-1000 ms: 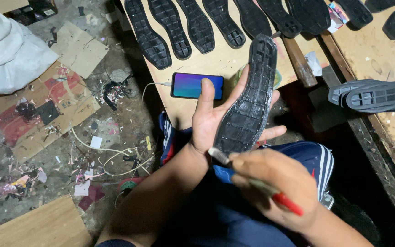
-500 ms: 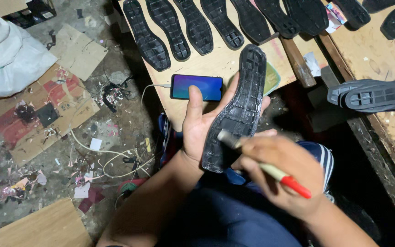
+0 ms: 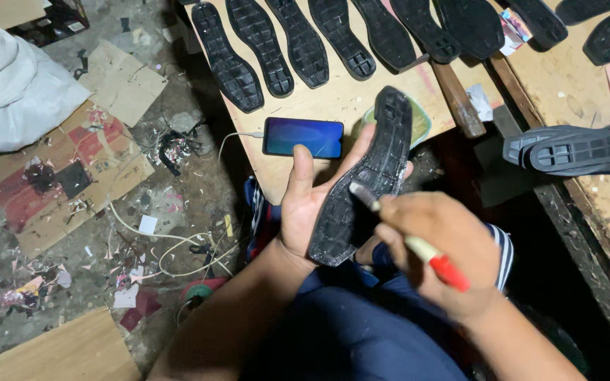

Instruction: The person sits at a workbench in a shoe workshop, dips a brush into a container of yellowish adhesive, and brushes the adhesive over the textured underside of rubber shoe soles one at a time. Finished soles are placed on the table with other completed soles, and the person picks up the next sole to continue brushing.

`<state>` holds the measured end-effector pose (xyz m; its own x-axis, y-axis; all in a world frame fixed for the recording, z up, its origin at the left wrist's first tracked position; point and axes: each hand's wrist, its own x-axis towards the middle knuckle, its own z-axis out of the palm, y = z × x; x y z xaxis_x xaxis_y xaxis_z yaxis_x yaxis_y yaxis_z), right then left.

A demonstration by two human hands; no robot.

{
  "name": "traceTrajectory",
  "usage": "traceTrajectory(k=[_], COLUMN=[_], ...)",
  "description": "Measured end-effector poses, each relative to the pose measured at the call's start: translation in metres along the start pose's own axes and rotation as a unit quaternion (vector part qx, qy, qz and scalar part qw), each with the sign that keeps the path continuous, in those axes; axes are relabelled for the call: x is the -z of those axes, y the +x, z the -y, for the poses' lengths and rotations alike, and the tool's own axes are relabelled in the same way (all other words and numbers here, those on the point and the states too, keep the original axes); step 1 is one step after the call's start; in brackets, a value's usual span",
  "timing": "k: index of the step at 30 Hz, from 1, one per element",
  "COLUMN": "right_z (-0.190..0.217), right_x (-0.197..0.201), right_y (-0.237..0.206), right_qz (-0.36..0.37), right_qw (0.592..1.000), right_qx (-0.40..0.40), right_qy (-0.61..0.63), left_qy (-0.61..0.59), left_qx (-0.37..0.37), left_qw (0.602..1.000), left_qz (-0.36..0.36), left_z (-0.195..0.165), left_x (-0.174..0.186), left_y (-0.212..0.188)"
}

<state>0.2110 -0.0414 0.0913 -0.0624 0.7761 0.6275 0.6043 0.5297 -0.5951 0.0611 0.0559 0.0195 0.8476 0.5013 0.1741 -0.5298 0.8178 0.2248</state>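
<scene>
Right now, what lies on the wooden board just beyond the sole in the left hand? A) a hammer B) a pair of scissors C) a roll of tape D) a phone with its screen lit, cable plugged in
D: a phone with a lit bluish screen and a white cable lies flat on the wooden board, just past the black sole that the left hand holds.

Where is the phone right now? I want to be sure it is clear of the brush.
In the head view the phone lies on the wooden board, just beyond the left hand holding the shoe sole, below the row of soles.
</scene>
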Motion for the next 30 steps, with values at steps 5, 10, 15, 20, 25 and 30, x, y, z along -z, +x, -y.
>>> traceTrajectory(k=[5,10,15,20,25,30], right_z=[0.010,0.017,0.012,0.003,-0.005,-0.020], right_x=[0.000,0.028,0.030,0.011,0.005,0.005], right_y=[-0.013,-0.025,-0.035,-0.033,-0.021,-0.009], right_qz=[0.045,-0.161,-0.033,0.012,0.013,-0.100], right_qw=[0.999,0.972,0.976,0.982,0.982,0.982], right_qx=[-0.006,-0.108,-0.123,-0.130,-0.134,-0.133], right_qy=[0.015,0.135,0.177,0.134,0.135,0.092], left_qy=[-0.127,0.069,-0.163,-0.135,-0.011,-0.007], left_qx=[0.009,0.005,-0.012,0.042,0.102,0.141], left_qw=[0.991,0.995,0.983,0.989,0.994,0.990], left_qz=[0.039,0.077,0.082,0.048,0.027,0.017], left_z=[-0.007,-0.017,-0.022,-0.022,-0.017,-0.015], left_x=[-0.007,-0.027,-0.022,-0.012,-0.002,0.002], left_y=[-0.008,-0.037,-0.031,-0.038,-0.052,-0.056])
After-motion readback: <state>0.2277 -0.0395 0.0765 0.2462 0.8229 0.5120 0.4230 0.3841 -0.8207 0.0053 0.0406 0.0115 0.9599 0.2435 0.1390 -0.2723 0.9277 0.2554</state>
